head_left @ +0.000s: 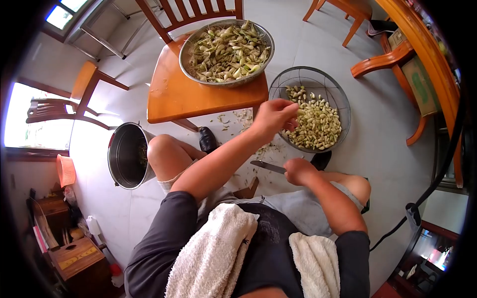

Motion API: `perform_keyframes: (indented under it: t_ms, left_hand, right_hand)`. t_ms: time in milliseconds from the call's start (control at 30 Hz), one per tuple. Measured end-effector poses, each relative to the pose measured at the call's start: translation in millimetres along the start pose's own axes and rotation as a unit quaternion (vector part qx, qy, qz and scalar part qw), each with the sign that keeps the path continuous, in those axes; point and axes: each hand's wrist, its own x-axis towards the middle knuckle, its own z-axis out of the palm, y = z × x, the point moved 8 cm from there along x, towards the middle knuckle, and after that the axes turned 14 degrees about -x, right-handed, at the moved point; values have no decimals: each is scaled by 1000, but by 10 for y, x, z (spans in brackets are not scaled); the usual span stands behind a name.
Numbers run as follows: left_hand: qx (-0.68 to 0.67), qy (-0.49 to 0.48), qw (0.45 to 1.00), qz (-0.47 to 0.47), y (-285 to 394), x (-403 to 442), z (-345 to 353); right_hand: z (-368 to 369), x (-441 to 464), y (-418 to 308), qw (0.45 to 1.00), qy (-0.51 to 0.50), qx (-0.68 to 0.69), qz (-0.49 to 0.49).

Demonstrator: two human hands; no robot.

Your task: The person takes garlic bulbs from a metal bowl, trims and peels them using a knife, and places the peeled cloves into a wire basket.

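My left hand (276, 118) hangs over the near-left rim of a round wire-mesh basket (346, 102), thumb and fingers pinched together. Whether a bulb sits between those fingertips I cannot make out. Trimmed pale bulbs (318, 124) cover part of the basket's floor. Closed around a knife's handle, my right hand (300, 171) is above my lap. The knife's blade (268, 166) points left, with nothing touching it. A metal colander (184, 62) heaped with untrimmed small bulbs (228, 52), roots and green stems still on, rests on a wooden chair (194, 104).
At my left knee stands a metal bucket (119, 161) with some scraps inside. Trimmings (243, 119) litter the tiled floor between chair and basket. A wooden table (432, 44) borders the right side, and a black cable (437, 174) hangs there. White towels (213, 243) drape over my shoulders.
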Motion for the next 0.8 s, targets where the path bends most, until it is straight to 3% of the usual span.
perform_keyframes:
  t_ms: [67,100,200,267,333,433,533,667,800]
  left_hand:
    - [240,14,970,31,67,139,181]
    - [463,17,850,249,287,135,272]
    - [419,-26,885,200,839,44,184]
    - [390,56,875,281,1345,85,-215]
    - [596,76,773,203,1787,306,-707]
    - [664,71,733,132,1733,484,-966]
    - [700,59,699,135,1661,576,-928]
    - [692,66,704,145,1630,566,-853]
    - [538,60,810,227,1790,401,-870]
  right_hand:
    - [-17,6,-13,1000,2,-1,1]
    - [-39,-7,-10,1000,6,3,5]
    - [-112,-59,26,1000,23,15,7]
    - [-111,-84,27,1000,19,10,3]
    - [-98,-77,12,1000,4,-11,-5]
    - [-30,-35,-7,1000,-2,-9,-19]
    - [-34,1,-67,999,3,-34,-39]
    - [-95,13,-97,998,0,-35,-43]
    - [-192,1,-45,999,15,-22,-17]
